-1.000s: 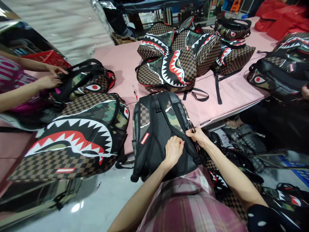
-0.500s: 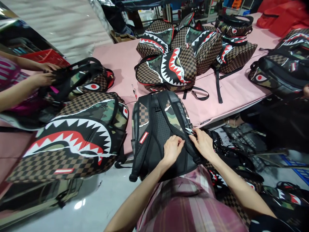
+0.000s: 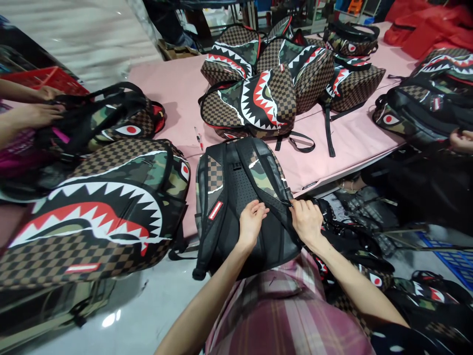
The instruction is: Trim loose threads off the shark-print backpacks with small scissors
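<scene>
A black backpack [image 3: 242,197] lies with its strap side up, its lower end against my plaid clothing. Over its middle, my left hand [image 3: 252,223] has its thumb and fingertips pinched together; anything between them is too small to make out. My right hand [image 3: 306,219] is closed around small metal snips at the bag's right edge, beside the shoulder strap. Only a thin dark tip of the snips [image 3: 284,201] shows past the fingers.
A large shark-mouth backpack [image 3: 99,212] lies to the left. Several similar bags [image 3: 268,101] are piled on the pink table [image 3: 170,98], near a pen [image 3: 199,138]. People's hands [image 3: 33,116] work at far left and right. More bags lie low at right.
The snips' bright blades have turned and now show only as a thin tip. My left hand's fingers have drawn closer together. The whole view has shifted slightly.
</scene>
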The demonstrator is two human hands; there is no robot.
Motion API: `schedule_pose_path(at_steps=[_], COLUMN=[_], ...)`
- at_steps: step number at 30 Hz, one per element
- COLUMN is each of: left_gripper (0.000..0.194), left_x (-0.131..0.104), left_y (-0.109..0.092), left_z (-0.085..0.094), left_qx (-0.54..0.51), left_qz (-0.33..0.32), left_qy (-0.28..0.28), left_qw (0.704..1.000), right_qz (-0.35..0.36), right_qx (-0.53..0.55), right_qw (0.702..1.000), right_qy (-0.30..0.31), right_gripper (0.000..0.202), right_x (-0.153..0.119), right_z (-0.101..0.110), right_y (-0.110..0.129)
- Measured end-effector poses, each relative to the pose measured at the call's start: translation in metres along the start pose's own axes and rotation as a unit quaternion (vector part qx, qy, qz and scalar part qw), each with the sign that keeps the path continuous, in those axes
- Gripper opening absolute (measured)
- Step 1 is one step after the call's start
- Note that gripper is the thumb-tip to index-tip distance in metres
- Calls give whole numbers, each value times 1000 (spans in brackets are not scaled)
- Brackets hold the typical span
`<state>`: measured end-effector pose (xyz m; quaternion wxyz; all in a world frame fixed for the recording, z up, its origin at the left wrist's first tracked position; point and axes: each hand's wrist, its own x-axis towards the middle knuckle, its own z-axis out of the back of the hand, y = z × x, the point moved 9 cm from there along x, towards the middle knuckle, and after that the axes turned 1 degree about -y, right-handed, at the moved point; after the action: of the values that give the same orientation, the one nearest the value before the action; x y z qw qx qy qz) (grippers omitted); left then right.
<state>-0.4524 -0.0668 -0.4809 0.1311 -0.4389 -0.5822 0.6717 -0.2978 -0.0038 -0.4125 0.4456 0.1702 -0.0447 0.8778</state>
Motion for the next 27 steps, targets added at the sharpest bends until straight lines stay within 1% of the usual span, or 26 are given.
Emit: schedule_pose_path(at_steps=[4, 8, 10, 12, 16, 18, 19, 20, 22, 23, 24, 25, 26, 27], left_gripper=[27, 26, 23, 21, 36, 38, 39, 39, 40, 40, 40, 39, 39, 38], left_x=[0, 5, 9, 12, 15, 16, 16, 16, 16, 16, 16, 16, 16, 16], left_y=[-1, -3, -4, -4, -5, -5, -5, -4, -2, -1, -1, 0, 0, 0], left_z=[-2, -2, -5, -11, -23, -25, -25, -25, -25, -25, -25, -25, -25, -25], left_qx=[2, -3, -4, -3, -12, -25, -30, -34, -40, -43, -44, -45, -46, -47], left_qz=[11, 37, 54, 74, 89, 87, 86, 86, 85, 84, 82, 79, 78, 76], left_qy=[1, 4, 18, 46, 95, 105, 110, 114, 119, 120, 120, 119, 119, 119], left_qw=[1000, 999, 998, 996, 991, 990, 990, 989, 988, 988, 988, 989, 989, 989], right_qz=[-3, -6, -12, -35, -107, -143, -163, -183, -215, -225, -230, -229, -223, -211], right_qx=[-7, 19, 54, 108, 225, 298, 350, 410, 527, 565, 579, 569, 537, 489], right_qw=[1000, 1000, 998, 993, 968, 944, 922, 893, 822, 794, 782, 790, 814, 846], right_qy=[1, 0, -8, -16, -28, -15, -5, 4, 14, 14, 12, 13, 15, 17], right_gripper=[23, 23, 21, 19, 19, 19, 19, 19, 19, 19, 20, 20, 20, 19], right_x=[2, 4, 5, 7, 9, 9, 9, 9, 9, 8, 8, 7, 6, 6], right_z=[-2, -5, -5, -4, -6, -14, -20, -27, -39, -42, -43, -41, -38, -32], right_y=[1, -1, -2, -7, -21, -28, -32, -35, -38, -39, -40, -41, -42, -41])
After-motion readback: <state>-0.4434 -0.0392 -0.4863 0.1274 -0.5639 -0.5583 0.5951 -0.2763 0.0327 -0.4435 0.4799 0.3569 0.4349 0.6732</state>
